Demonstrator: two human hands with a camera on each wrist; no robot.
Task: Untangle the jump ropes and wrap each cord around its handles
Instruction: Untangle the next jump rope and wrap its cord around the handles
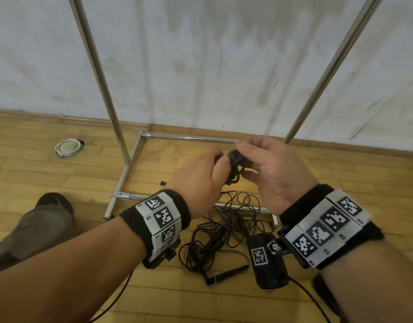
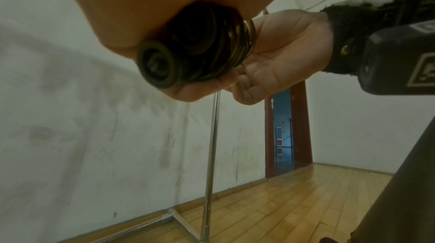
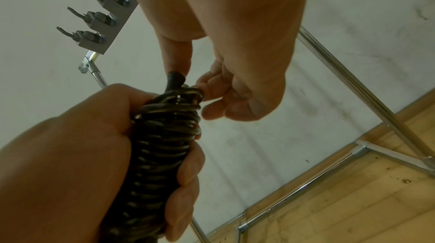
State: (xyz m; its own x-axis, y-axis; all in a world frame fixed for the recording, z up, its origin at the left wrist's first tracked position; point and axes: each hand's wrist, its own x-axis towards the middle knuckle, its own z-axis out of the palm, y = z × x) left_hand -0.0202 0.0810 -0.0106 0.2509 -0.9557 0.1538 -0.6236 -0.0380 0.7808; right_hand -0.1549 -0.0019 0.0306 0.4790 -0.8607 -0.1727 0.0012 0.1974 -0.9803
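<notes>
Coils of black cord [image 3: 164, 154] on the handles, gripped by the left hand [image 1: 196, 180] above the floor tangle [image 1: 224, 229], may spring loose if the pinching right hand [image 1: 275, 169] slips.

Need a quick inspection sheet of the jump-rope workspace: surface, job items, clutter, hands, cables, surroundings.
Surface: wooden floor, scuffed, bits of dirt near the rack base.
Job's things: wrapped rope, cord coiled tightly round its handles, held in the air; tangled ropes in a heap on the floor, one loose handle at its near edge.
Clutter: white round object on the floor near the wall.
Grippers: left hand grips the wrapped rope; right hand fingers pinch its top end.
Cables: black wrist-camera cable trailing over the floor.
Surroundings: metal rack, stained white wall, hook rail, doorway.
</notes>
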